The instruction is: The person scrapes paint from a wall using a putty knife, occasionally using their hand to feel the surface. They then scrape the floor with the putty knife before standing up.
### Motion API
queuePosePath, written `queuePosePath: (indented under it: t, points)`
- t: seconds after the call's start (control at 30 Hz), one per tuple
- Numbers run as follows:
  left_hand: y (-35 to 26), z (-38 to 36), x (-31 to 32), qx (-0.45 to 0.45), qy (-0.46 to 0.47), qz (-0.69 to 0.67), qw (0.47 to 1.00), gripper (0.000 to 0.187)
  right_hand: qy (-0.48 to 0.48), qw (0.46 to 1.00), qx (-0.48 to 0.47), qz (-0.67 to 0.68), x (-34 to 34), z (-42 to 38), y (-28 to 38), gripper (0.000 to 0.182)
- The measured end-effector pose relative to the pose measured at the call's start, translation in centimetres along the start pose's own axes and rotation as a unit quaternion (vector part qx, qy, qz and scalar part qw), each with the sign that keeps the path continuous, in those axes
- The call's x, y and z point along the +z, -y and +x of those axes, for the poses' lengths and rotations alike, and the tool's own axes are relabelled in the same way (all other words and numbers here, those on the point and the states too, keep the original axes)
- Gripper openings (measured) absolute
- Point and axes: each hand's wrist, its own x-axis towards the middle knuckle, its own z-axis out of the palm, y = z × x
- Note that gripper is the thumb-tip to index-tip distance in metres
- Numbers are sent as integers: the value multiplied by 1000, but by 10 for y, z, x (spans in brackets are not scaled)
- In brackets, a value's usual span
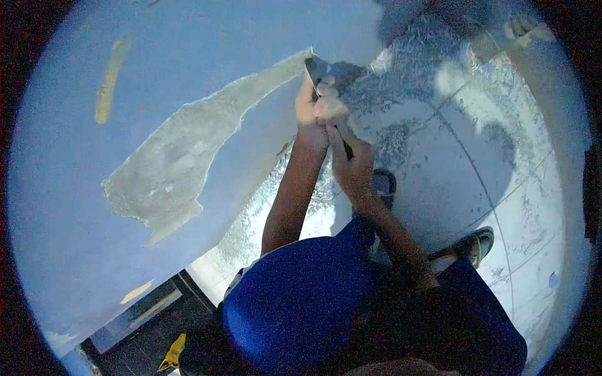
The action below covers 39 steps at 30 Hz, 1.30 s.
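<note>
Both my hands are closed on a scraper (311,67), its dark flat blade against the blue wall (188,62). My left hand (323,109) wraps around it near the blade, fingers curled. Just below, my right hand (354,166) grips its dark handle; most of the handle is hidden by my fingers. The blade's edge is at the upper right tip of a long bare grey patch (172,150), where the blue coating is off the wall. This patch widens down to the left and has ragged pale edges.
A yellowish bare strip (110,84) marks the wall at upper left. White dust and flakes cover the tiled floor (458,175) at right. My sandalled foot (480,246) rests there. At lower left are a dark opening (150,326) and a yellow object (172,353).
</note>
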Motion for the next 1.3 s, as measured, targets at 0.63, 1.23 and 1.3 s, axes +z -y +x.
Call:
queuePosePath:
  t: [0.63,1.23,1.3]
  points:
    - [-9,17,-27,-177,330,-257,891,48,-27,997,-61,-30,15,-5,-4,17]
    - [19,18,-69,31,97,164,981,32,-29,998,-41,-44,20,-15,-25,15]
    - [14,36,-43,-36,50,90,994,46,-41,993,-90,-62,18,1,-32,16]
